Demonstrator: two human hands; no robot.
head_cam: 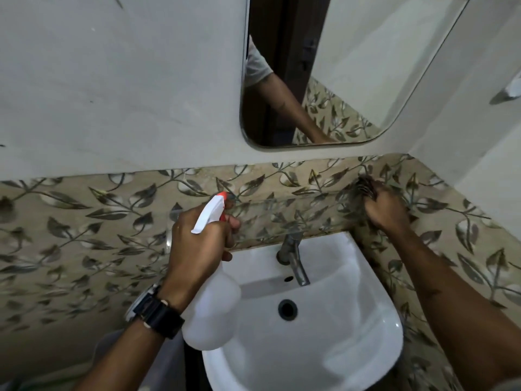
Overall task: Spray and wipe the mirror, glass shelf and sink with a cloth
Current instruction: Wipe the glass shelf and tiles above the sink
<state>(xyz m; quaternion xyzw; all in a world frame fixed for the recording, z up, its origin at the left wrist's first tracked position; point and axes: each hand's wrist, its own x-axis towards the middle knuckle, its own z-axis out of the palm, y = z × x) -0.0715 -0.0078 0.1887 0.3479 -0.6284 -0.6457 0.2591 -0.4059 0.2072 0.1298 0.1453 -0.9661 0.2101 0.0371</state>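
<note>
My left hand (197,244) grips a white spray bottle (211,311) by its neck, with the white and orange nozzle (215,208) aimed at the glass shelf (282,210). The shelf is clear and runs along the leaf-patterned wall above the sink (338,320). My right hand (386,206) presses a dark crumpled cloth (365,187) on the shelf's right end. The rounded mirror (352,66) hangs above and reflects an arm and a grey sleeve.
A metal tap (294,256) stands at the back of the white sink, over the dark drain (287,309). A side wall closes in on the right, with a metal fitting (507,93) on it. A black watch is on my left wrist.
</note>
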